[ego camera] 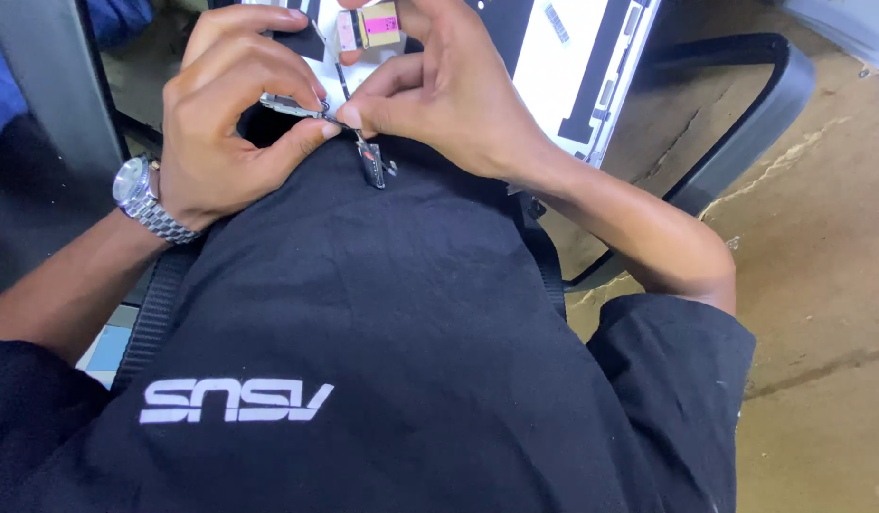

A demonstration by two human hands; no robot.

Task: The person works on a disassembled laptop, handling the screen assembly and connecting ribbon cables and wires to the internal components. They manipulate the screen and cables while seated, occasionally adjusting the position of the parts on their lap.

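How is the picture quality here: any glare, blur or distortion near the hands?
Head view: left hand, right hand and the small metal part pinched between them are fairly sharp; the white panel behind is overexposed; the black shirt shows little detail; wide-angle bending at the edges.

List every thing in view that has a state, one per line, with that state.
left hand: curled, fingers pinching a small metal part
right hand: fingers pinched on the same part
black connector piece: hanging below the fingers, over the black shirt
wristwatch: fastened on the left wrist
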